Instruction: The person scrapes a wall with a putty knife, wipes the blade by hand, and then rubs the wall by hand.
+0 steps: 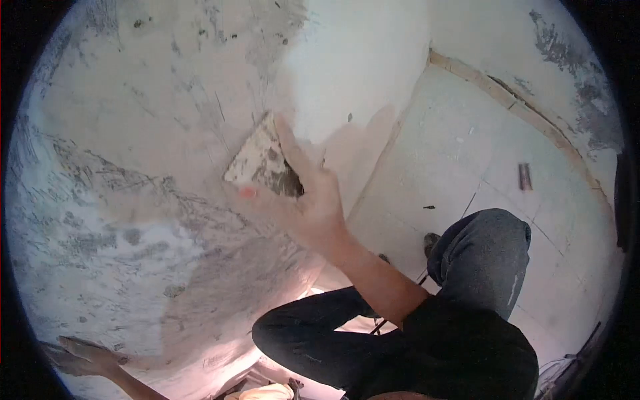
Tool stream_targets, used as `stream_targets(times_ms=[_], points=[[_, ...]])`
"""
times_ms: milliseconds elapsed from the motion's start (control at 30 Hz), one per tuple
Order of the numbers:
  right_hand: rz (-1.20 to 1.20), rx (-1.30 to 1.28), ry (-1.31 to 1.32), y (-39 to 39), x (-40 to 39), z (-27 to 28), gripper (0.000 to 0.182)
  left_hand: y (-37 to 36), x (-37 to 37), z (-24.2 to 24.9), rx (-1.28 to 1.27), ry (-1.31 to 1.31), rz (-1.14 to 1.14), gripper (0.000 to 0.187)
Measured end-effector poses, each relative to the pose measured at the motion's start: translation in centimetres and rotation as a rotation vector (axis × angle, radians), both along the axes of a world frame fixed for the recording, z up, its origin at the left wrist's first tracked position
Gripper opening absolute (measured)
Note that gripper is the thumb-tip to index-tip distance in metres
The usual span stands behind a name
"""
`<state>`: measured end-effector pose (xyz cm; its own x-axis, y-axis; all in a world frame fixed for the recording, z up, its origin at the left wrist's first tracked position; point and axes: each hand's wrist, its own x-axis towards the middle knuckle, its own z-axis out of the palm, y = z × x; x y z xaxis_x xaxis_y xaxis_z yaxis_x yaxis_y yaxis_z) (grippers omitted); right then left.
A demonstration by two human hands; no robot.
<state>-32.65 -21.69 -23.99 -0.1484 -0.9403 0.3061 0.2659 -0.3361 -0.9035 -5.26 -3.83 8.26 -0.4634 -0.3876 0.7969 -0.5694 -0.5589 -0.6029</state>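
My right hand [317, 200] is up against the wall, its thumb and index finger gripping the edges of a flat scraper [263, 157]. The scraper is an off-white, wedge-shaped plate with dark grey smears, and its face lies close to the plaster. Part of it is hidden by my palm and fingers. Low at the far left, my left hand [90, 359] is beside the wall with fingers stretched out; its fingertips are dim at the edge of the view. The wall [133, 160] is patchy, with smooth pale plaster, grey scratches and a rough lower zone.
To the right is a pale tiled floor [460, 147] with a small cylindrical object [525, 177] and a dark scrap [429, 207]. A brownish strip [520, 100] runs along the floor's far edge. My bent knees [487, 260] are beside the wall. Bright light glows low near the wall.
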Motion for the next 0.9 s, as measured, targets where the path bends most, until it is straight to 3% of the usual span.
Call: stream_targets(times_ms=[100, 200, 267, 300, 433, 667, 733, 800, 900], points=[[0.02, -0.035, -0.139, -0.2, 0.3, -0.3, 0.087, -0.1, 0.1, 0.1, 0.023, 0.007, -0.033, 0.069], [0.07, 0.036, -0.069, -0.4, -0.7, -0.1, 0.085, 0.5, 0.0, 0.6, 0.027, -0.007, 0.002, 0.069], [0.006, -0.049, -0.136, -0.8, -0.2, -0.4, 0.083, 0.1, 0.4, 0.3, -0.027, -0.003, -0.001, 0.07], [-0.018, -0.028, -0.022, -1.1, -0.7, -0.2, 0.083, 0.1, 0.7, 0.4, -0.006, -0.019, -0.024, 0.069], [0.072, 0.019, -0.158, -0.4, -0.7, -0.1, 0.082, -0.1, 0.2, 0.7, 0.036, -0.074, -0.024, 0.069], [0.063, 0.016, -0.134, 0.4, 0.2, -0.4, 0.084, 0.9, 1.0, 0.7, 0.033, 0.066, 0.004, 0.076], [0.059, -0.003, -0.163, -0.5, -0.5, 0.2, 0.085, 0.0, -0.5, -0.2, 0.021, -0.017, 0.004, 0.066], [0.017, 0.064, -0.01, -1.5, -1.2, 0.9, 0.086, -0.4, -0.6, -0.3, 0.032, -0.036, -0.013, 0.067], [0.014, 0.011, -0.1, -0.8, -0.2, -0.2, 0.086, 0.1, -0.2, 0.0, 0.033, -0.045, -0.011, 0.066]])
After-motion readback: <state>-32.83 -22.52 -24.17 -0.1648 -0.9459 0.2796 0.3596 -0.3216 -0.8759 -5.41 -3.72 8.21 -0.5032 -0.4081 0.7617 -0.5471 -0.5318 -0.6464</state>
